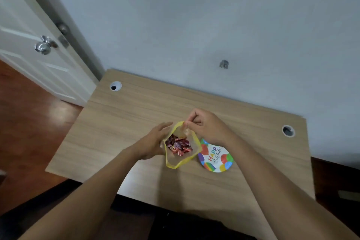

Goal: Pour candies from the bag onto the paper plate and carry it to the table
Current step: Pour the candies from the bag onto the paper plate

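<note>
The bag (180, 147) of candies (178, 145) is held mouth-up over the desk (120, 122), with the paper plate (217, 157) lying flat just to its right. The left hand (153, 142) cups the bag's left side with relaxed fingers, while the right hand (206, 125), nearer the plate, pinches the far rim, so tipping rightward looks easiest.

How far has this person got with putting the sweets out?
Done: the clear plastic bag with the yellow rim is open. In hand: the right hand pinches its far rim, the left hand rests against its side, and the red-wrapped candies are inside. Left: pouring, then carrying; the colourful Happy Birthday paper plate lies on the wooden desk beside the bag, no candy visible on it.
</note>
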Available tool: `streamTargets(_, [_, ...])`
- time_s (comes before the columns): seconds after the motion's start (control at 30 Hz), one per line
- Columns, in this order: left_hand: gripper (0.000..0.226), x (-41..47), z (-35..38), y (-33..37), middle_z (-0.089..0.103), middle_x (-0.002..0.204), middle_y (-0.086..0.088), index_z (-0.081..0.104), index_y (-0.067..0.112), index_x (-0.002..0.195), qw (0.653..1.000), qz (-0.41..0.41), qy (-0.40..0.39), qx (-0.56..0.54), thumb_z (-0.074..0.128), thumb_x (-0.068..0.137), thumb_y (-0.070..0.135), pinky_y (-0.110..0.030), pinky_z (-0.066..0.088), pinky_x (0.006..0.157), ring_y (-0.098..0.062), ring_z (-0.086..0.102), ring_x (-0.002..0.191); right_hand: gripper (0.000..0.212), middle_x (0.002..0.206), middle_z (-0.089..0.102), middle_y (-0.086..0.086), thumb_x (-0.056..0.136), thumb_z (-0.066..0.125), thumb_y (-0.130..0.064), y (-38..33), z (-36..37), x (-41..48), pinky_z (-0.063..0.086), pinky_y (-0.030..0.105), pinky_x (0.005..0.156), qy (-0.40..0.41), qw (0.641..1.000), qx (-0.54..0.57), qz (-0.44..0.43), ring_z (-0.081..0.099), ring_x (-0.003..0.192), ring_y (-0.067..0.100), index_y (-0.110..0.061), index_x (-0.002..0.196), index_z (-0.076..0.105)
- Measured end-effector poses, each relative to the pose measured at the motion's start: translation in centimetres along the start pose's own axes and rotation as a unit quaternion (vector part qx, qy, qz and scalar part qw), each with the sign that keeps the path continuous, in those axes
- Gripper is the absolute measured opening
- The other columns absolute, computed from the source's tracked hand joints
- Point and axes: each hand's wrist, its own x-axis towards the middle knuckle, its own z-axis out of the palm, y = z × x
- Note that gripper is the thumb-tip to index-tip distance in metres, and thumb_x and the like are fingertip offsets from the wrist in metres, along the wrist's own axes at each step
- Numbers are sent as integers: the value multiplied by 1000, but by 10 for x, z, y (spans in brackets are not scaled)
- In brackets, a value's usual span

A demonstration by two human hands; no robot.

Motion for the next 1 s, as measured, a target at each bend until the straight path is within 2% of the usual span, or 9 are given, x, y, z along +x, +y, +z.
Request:
streamTargets(0.17, [28, 15, 7, 46, 79, 122, -7, 75, 20, 133, 992, 9, -17, -127, 66, 107, 19, -36, 58, 101, -23, 73, 110, 21, 95, 86, -5, 105, 69, -30, 8, -25, -16, 55, 25, 78, 59, 987, 139, 48, 76, 79, 7, -9, 102, 70])
streamTargets(0.27, [26, 21, 14, 61, 72, 76, 9, 77, 24, 123, 989, -44, -44, -134, 54, 112, 18, -25, 50, 73, -5, 59, 69, 44, 106, 85, -5, 105, 56, -57, 34, -36, -29, 58, 34, 96, 101, 966, 216, 102, 79, 100, 9, -22, 112, 82])
streamTargets(0.37, [32, 24, 24, 77, 61, 58, 15, 77, 19, 102, 984, -81, -65, -145, 50, 115, 30, -26, 53, 66, -2, 55, 57, 57, 122, 82, 2, 106, 43, -64, 69, -34, -40, 52, 49, 113, 114, 917, 339, 179, 71, 128, 29, -24, 126, 79])
streamTargets(0.53, [50, 35, 63, 96, 43, 40, 14, 61, 20, 74, 962, -177, -66, -194, 42, 115, 43, -12, 38, 45, 3, 40, 37, 71, 124, 81, -2, 109, 24, -67, 110, -1, -76, 51, 35, 85, 98, 884, 376, 261, 71, 109, 16, -25, 136, 74])
streamTargets(0.63, [36, 39, 90, 88, 72, 67, 22, 74, 23, 114, 954, -175, -91, -228, 40, 117, 35, -4, 51, 62, 9, 68, 66, 76, 118, 83, -10, 105, 16, -74, 126, 15, -94, 56, 29, 78, 91, 893, 332, 291, 78, 102, 4, -34, 126, 76])
streamTargets(0.7, [38, 42, 107, 77, 81, 104, 12, 75, 21, 127, 951, -179, -88, -235, 44, 115, 40, -23, 58, 104, -4, 75, 100, 72, 123, 80, -14, 99, 28, -83, 141, 26, -104, 59, 33, 95, 86, 905, 294, 294, 77, 111, 4, -38, 130, 74])
streamTargets(0.73, [39, 44, 115, 71, 81, 106, 1, 75, 19, 125, 952, -178, -86, -233, 46, 113, 44, -34, 58, 107, -8, 74, 96, 70, 127, 79, -14, 95, 37, -87, 151, 31, -109, 56, 41, 107, 84, 916, 268, 286, 74, 119, 8, -40, 134, 71])
streamTargets(0.87, [38, 51, 141, 71, 77, 128, -12, 58, 21, 140, 950, -186, -45, -245, 58, 109, 44, -20, 63, 82, -16, 77, 102, 46, 116, 80, -8, 99, 63, -61, 181, 46, -126, 55, 52, 107, 98, 935, 203, 275, 77, 106, 18, -29, 132, 68])
streamTargets(1.0, [16, 56, 155, 77, 74, 105, -8, 54, 18, 127, 950, -231, -45, -206, 55, 112, 22, -8, 50, 58, -8, 72, 77, 33, 121, 78, -14, 106, 63, -43, 183, 53, -129, 56, 23, 102, 100, 943, 186, 256, 74, 106, -6, -28, 135, 68])
